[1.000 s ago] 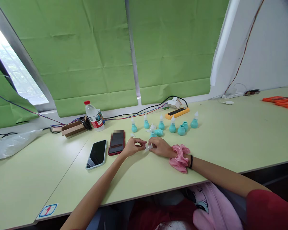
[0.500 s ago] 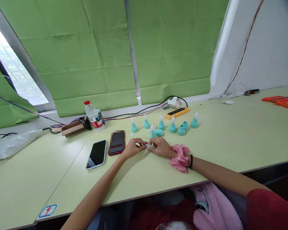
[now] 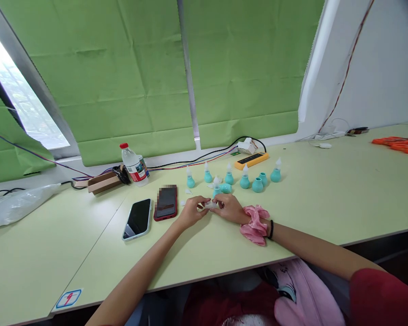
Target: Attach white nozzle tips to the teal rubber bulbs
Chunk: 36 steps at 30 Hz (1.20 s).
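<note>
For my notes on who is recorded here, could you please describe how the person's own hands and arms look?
Both the left hand and right hand are ungloved. On the right wrist are a shiny, gathered pink scrunchie and a thin black band. A dark red sleeve covers the right upper arm.

Nine turquoise pots [image 3: 245, 183] were on the table [image 3: 326, 194]: six wore pointed white tips [image 3: 245, 170], two stood bare, one lay sideways; two white scraps [image 3: 188, 191] showed near two phones [image 3: 138, 219]; bits behind the front pot were too cluttered to count; two hands, left hand [image 3: 192, 212] plus right hand [image 3: 231, 208], shared one whitish piece [image 3: 210, 205]; one bottle [image 3: 134, 165]; one power strip [image 3: 251, 160]; one scrunchie [image 3: 255, 225]; one wristband [image 3: 271, 229].
</note>
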Tool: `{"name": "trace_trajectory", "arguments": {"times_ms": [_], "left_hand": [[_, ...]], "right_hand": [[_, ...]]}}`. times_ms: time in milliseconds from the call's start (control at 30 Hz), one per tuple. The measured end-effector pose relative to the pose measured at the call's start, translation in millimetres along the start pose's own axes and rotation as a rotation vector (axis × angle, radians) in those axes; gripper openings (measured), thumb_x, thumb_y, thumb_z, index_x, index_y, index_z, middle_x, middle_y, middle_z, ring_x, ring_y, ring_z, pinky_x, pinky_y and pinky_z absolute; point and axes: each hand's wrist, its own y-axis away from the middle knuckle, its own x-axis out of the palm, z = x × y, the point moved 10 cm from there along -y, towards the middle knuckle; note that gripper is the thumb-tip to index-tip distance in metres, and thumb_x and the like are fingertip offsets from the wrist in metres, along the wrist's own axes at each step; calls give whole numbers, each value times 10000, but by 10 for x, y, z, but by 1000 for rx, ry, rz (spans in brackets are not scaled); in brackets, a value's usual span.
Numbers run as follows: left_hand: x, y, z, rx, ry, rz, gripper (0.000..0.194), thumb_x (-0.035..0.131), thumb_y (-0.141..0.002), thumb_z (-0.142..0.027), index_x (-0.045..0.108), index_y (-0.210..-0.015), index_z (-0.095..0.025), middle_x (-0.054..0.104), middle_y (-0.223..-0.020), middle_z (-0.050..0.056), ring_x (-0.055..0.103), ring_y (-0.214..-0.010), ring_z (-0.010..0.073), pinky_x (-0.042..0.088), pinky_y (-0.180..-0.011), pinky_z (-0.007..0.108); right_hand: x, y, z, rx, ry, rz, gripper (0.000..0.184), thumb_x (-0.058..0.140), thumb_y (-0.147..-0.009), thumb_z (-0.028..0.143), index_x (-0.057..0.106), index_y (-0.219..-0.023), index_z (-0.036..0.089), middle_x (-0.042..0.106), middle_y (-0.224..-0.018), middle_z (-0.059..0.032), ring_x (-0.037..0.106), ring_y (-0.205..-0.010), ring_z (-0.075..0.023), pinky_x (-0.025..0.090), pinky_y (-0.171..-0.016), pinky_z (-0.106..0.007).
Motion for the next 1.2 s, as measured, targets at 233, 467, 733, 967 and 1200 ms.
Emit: {"name": "trace_trajectory", "arguments": {"times_ms": [233, 467, 733, 967, 1200], "left_hand": [[21, 8, 14, 14, 25, -14, 243, 505, -644, -119, 595, -869, -98, 603, -824, 76, 549, -713, 129, 492, -615, 231], [21, 6, -10, 33, 3, -14, 240, 515, -614, -95, 604, -836, -115, 603, -791, 61, 546, -697, 131, 483, -622, 242], [11, 13, 105, -71, 194, -21, 189, 571, -605, -153, 625, -783, -121, 616, -799, 74, 555, -724, 151, 472, -615, 234], [108, 37, 245, -359, 694, 106, 332, 622, -612, -276, 611, -880, -81, 628, -775, 90, 577, -651, 158, 493, -615, 303], [164, 96, 346, -466, 831, 102, 310, 696, -531, -243, 640, -786, -77, 638, -732, 86, 585, -642, 153, 472, -689, 330]], "right_hand": [[-2, 11, 25, -22, 12, -9, 148, 582, -650, 280, 500, -644, 158, 462, -538, 30, 394, -494, -77, 276, -488, -195], [-18, 31, 57, -54, 5, -39, 136, 590, -640, 258, 494, -627, 162, 454, -517, 39, 381, -477, -71, 252, -468, -195], [-29, 27, 119, -125, -15, -46, 112, 582, -643, 229, 495, -639, 158, 445, -523, 36, 385, -482, -77, 271, -468, -200], [-79, 43, 328, -318, -15, -58, 48, 508, -713, 181, 537, -745, 160, 535, -671, -14, 428, -533, -87, 322, -490, -204], [-77, 61, 348, -371, -4, -81, 49, 501, -722, 151, 547, -734, 164, 560, -720, -31, 456, -566, -92, 354, -492, -198]]}}
